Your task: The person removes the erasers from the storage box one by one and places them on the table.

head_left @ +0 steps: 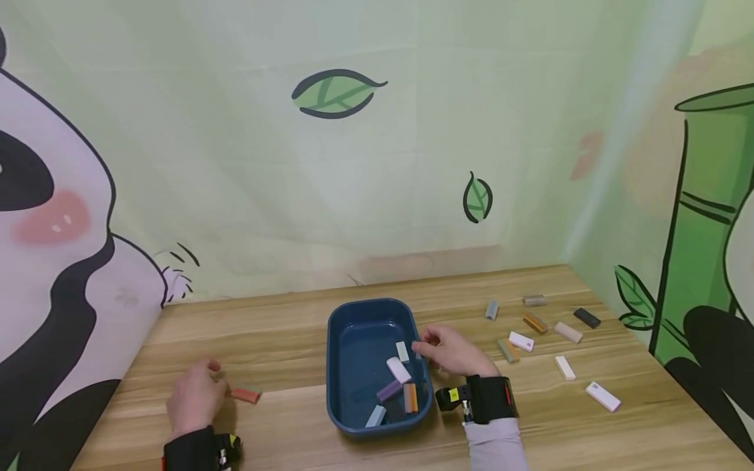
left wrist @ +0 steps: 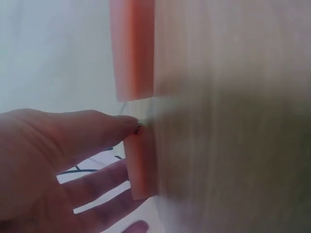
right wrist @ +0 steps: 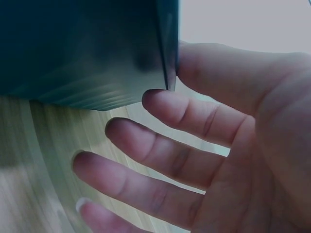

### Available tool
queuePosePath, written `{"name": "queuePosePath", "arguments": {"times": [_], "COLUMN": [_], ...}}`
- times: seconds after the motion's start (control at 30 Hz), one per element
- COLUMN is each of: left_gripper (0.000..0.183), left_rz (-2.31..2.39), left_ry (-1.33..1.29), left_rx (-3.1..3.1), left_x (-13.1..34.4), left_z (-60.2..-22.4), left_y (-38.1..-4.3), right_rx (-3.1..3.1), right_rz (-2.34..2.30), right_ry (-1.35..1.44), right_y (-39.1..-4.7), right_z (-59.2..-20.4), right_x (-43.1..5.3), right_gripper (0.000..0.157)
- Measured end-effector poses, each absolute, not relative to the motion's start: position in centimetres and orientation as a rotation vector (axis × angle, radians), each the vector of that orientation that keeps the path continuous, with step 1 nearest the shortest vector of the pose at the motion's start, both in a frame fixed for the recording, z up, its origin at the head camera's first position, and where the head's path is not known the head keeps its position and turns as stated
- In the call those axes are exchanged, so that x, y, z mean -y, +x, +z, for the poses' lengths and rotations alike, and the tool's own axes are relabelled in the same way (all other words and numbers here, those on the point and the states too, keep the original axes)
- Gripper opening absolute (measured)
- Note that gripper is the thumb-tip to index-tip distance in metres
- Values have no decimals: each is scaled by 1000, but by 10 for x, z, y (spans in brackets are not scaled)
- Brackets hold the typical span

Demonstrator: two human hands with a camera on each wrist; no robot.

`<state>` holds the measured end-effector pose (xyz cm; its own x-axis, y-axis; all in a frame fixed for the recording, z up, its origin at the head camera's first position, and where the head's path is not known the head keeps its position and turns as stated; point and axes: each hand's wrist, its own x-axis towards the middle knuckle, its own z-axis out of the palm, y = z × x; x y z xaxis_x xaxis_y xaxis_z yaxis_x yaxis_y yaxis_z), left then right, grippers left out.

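Note:
My left hand (head_left: 196, 398) is low over the table at the left. In the left wrist view its thumb and fingers pinch a small orange-red block (left wrist: 145, 167), which the hand hides in the head view. Just beyond lies a second orange-red block (head_left: 245, 395). My right hand (head_left: 455, 351) is at the right side of a dark blue plastic tray (head_left: 332, 353). In the right wrist view the thumb and index finger pinch the tray's rim, while the other fingers spread below it. Inside lie several small blocks, among them a white one (head_left: 398, 370) and a purple one (head_left: 389, 390).
On the wooden table (head_left: 283, 432), several small blocks are scattered right of the tray, including a black one (head_left: 586, 318), a brown one (head_left: 535, 323) and a white one (head_left: 603, 396). A printed cloth (head_left: 247, 163) hangs behind the table and at its sides.

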<state>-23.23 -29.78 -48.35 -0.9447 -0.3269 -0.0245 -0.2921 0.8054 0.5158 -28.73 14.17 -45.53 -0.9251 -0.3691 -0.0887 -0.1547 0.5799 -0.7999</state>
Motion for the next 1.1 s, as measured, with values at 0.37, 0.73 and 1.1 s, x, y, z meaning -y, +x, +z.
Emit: {"name": "queuePosePath", "arguments": {"times": [0.37, 0.73, 1.1], "left_gripper": [57, 40, 30], "left_rz": [-779, -512, -459], "left_ry": [166, -458, -899], "left_rx": [2982, 2828, 2901], "left_x": [269, 165, 78], "left_z": [-447, -429, -445], "left_y": [-233, -237, -226], "right_rx": [-2572, -2582, -2579], "right_rz": [-1266, -1263, -1261], "right_ry": [-427, -430, -452], "right_y": [-288, -289, -288], "right_z": [-457, -458, -458], "right_x": [-143, -143, -143], "right_gripper": [19, 20, 20]}}
